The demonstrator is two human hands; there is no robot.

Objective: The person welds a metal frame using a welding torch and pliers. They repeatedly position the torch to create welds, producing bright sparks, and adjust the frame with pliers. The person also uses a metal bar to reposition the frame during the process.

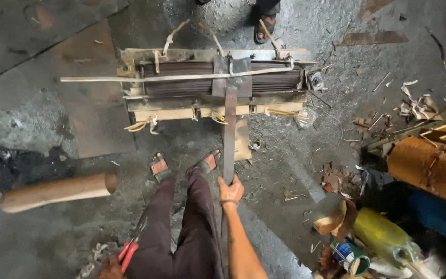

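Note:
My right hand (pixel 231 190) grips the near end of a long flat metal bar (pixel 229 129). The bar's far end sits against the top of a large laminated metal core in a steel frame (pixel 212 80) lying on the floor ahead of my feet. A thin metal strip (pixel 145 78) lies across the core. My left hand (pixel 110 267) is low at the bottom left, closed on a red-handled cutting tool (pixel 130 253) beside my leg. Both my sandalled feet stand just short of the core.
A wooden cylinder (pixel 58 192) lies on the floor at left. Another person's sandalled foot (pixel 265 28) stands behind the core. Scrap metal, an orange-brown wound coil (pixel 434 165), a yellow container (pixel 380 235) and cans crowd the right side. The concrete floor is littered with offcuts.

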